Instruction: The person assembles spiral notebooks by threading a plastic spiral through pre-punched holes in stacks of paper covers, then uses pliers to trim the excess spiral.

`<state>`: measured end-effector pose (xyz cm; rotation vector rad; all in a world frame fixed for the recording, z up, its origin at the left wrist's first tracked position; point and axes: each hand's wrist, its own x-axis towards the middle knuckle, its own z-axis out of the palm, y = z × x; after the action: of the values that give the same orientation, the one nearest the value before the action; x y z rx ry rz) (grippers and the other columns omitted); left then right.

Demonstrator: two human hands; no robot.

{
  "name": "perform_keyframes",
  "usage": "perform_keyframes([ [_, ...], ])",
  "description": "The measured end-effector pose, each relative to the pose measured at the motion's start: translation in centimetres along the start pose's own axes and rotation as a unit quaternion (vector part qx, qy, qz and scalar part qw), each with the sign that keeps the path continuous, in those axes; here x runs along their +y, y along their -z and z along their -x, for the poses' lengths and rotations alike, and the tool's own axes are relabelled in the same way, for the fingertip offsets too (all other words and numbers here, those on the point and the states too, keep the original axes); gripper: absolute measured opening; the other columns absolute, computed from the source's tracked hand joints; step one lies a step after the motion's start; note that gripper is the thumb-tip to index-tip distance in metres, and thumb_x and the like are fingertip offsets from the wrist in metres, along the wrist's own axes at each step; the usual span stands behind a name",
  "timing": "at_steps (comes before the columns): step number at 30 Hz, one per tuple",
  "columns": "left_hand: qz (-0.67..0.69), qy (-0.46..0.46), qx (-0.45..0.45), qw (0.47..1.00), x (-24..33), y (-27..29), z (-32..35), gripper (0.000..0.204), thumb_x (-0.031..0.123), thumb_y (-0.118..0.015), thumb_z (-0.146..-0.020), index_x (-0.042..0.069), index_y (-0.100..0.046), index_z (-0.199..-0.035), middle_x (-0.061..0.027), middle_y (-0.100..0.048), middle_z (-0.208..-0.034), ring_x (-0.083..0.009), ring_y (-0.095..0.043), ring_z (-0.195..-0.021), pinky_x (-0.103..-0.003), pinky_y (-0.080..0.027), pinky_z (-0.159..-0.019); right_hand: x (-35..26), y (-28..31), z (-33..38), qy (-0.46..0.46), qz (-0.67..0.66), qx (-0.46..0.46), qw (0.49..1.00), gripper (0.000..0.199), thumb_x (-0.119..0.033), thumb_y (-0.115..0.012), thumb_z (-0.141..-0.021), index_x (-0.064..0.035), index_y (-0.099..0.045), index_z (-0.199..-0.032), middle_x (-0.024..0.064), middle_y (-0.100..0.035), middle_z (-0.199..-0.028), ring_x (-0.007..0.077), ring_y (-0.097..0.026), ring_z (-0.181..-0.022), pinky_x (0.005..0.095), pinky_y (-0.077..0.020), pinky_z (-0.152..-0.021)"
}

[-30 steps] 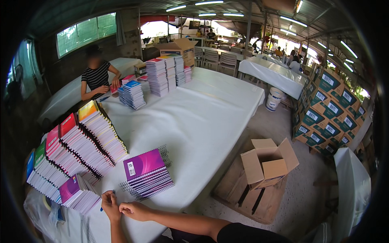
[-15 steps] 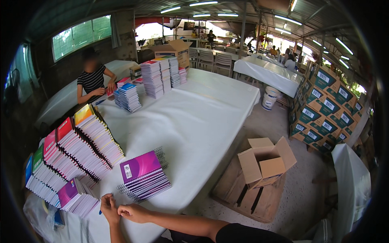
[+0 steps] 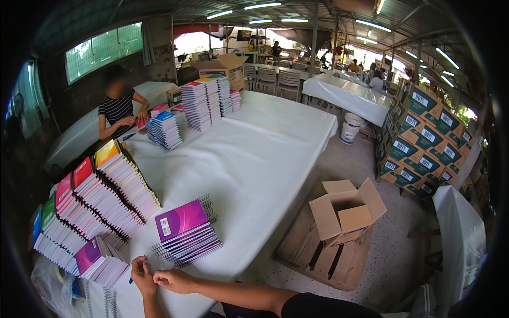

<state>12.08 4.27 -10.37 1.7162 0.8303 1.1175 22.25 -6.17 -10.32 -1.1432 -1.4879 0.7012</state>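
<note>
Starting at far left, finding leaning stacks of bound books [image 3: 93,183] with blue, green, red and yellow covers, and a clear plastic bag [image 3: 50,281] below. Noting a shorter purple-topped stack [image 3: 108,263] in front, and loose wire coils [image 3: 110,300] near the edge of the white-covered table [image 3: 249,169]. Across it, observing a co-worker [image 3: 115,107] at a red book [image 3: 142,123]. Keeping left hand [image 3: 142,274] raised just beside a blue pen [image 3: 131,280], with fingertips drawn together; being unable to tell a pinch on something thin from a bare touch. Holding right hand [image 3: 175,281] loosely curled against or just beside the left, with no item showing; being unable to see into the palm. Just beyond, locating the wire-bound purple notebooks [image 3: 183,220] in one stack, apart from both hands. Continuing right, finding an open carton [image 3: 324,220] on a wooden pallet [image 3: 297,257], and stacked cartons [image 3: 424,138] farther off.

Comparing with the preceding second, registering only a slight turn of the view, with hands staying together and purple notebooks keeping their arrangement. Reading this, by judgement, as fine fingerwork or a brief pause, adding nothing visible to that stack.
</note>
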Motion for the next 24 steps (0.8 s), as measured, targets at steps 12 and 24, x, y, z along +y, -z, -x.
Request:
perform_keyframes([
  [12, 0.006, 0.003, -0.005, 1.0, 0.01, 0.05, 0.01, 0.005, 0.002, -0.05, -0.089, -0.001, -0.053, -0.092, 0.0008, -0.051, -0.077, -0.0055, -0.043, -0.066, -0.019, -0.037, -0.06, 0.11, -0.13, -0.02, 0.004, -0.008, 0.005, 1.0, 0.01, -0.005, -0.054, -0.085, -0.0019, -0.05, -0.093, 0.0101, -0.057, -0.071, 0.0199, -0.053, -0.06, 0.0323, -0.0428, -0.058],
  [24, 0.004, 0.001, -0.004, 1.0, -0.17, 0.04, -0.02, 0.007, 0.003, -0.049, -0.089, -0.002, -0.053, -0.093, -0.001, -0.052, -0.078, -0.0062, -0.046, -0.066, -0.02, -0.039, -0.061, 0.52, -0.27, -0.02, -0.004, -0.001, 0.002, 1.0, 0.01, -0.006, -0.055, -0.085, -0.0027, -0.05, -0.093, 0.0096, -0.057, -0.072, 0.0193, -0.053, -0.061, 0.0321, -0.043, -0.058],
])
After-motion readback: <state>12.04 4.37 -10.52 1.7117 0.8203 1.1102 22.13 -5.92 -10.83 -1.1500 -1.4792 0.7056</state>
